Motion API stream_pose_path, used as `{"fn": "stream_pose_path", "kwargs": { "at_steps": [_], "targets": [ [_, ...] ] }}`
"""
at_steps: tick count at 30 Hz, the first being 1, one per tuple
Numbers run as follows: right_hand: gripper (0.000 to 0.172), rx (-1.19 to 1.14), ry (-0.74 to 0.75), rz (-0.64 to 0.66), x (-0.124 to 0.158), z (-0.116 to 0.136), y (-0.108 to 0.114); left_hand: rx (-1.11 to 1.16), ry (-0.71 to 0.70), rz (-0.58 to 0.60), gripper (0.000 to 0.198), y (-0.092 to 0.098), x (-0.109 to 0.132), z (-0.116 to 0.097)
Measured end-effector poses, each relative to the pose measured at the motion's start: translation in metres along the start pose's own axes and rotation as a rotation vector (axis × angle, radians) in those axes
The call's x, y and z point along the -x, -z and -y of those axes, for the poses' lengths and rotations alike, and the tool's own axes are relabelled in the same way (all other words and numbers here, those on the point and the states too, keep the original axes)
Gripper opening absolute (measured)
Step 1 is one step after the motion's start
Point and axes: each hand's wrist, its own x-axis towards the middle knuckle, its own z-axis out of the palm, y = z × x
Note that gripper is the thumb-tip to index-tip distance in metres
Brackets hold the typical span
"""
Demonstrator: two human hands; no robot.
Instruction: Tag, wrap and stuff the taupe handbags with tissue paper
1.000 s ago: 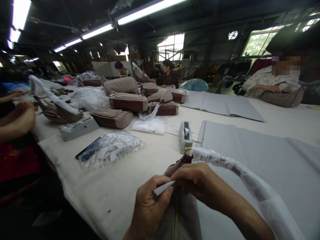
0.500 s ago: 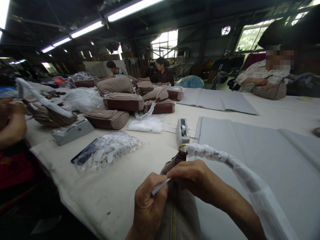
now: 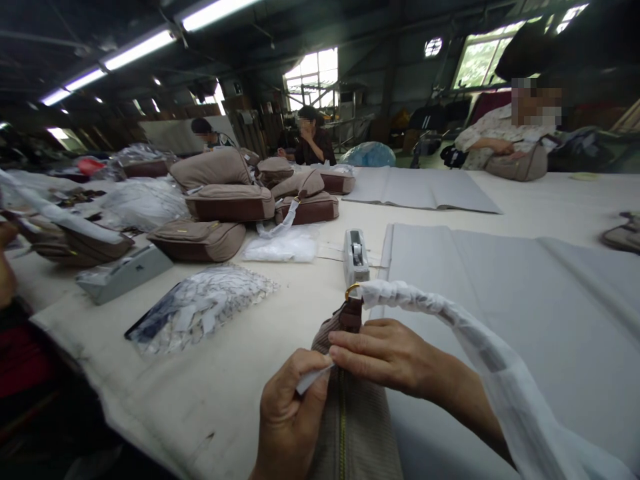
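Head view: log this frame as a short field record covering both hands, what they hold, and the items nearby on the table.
left hand: pinches a small white strip at the bag's zipper
right hand: fingertips on the same strip
bag: taupe, gold zipper, lying under both hands
handle: wrapped in white paper, arching to the right
tape dispenser: just beyond the bag
grey paper sheets: spread on the table
finished bags: piled farther back

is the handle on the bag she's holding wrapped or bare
Wrapped. The handle is covered in crinkled white paper from the gold ring on the bag out to the frame's right edge.
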Motion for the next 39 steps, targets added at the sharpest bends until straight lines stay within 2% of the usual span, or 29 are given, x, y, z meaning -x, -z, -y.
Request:
{"fn": "stream_pose_path", "kwargs": {
  "at_steps": [3,7,12,15,18,20,23,25,29,34,36,37,39],
  "targets": [
    [0.024,0.072,0.073,0.030,0.006,-0.005,-0.004,0.051,0.180,-0.023,0.003,-0.003,0.001,0.002],
    [0.024,0.160,0.088,-0.022,0.011,-0.008,-0.015,0.195,0.416,0.002,0.011,-0.005,0.006,0.008],
    [0.021,0.220,0.046,-0.123,0.008,0.000,-0.027,0.370,0.512,0.058,0.008,0.002,0.011,0.013],
    [0.023,0.250,0.064,-0.152,0.003,0.003,-0.033,0.444,0.528,0.108,0.004,0.009,0.009,0.008],
    [0.022,0.273,0.073,-0.163,0.000,0.004,-0.036,0.575,0.577,0.116,0.015,0.017,0.001,-0.002],
    [0.023,0.271,0.077,-0.165,0.000,0.005,-0.038,0.630,0.695,0.103,0.027,0.021,-0.007,-0.009],
    [0.025,0.265,0.076,-0.164,0.002,0.007,-0.040,0.576,0.914,0.228,0.033,0.027,-0.018,-0.013],
    [0.025,0.266,0.072,-0.156,0.004,0.008,-0.041,0.526,0.981,0.333,0.033,0.029,-0.024,-0.012],
    [0.023,0.263,0.082,-0.137,0.003,0.009,-0.041,0.477,1.011,0.346,0.033,0.027,-0.027,-0.008],
    [0.024,0.203,0.052,-0.139,0.016,0.011,-0.042,0.264,0.767,0.272,0.029,0.018,-0.023,-0.009],
    [0.028,0.137,-0.097,-0.252,0.034,0.010,-0.045,0.131,0.667,0.275,0.025,0.017,-0.020,-0.011],
    [0.026,0.092,-0.290,-0.328,0.045,0.006,-0.046,0.068,0.621,0.275,0.023,0.018,-0.019,-0.012],
    [0.012,-0.030,-0.837,-0.417,0.069,-0.010,-0.051,-0.018,0.547,0.264,0.021,0.019,-0.016,-0.012]
  ]
}}
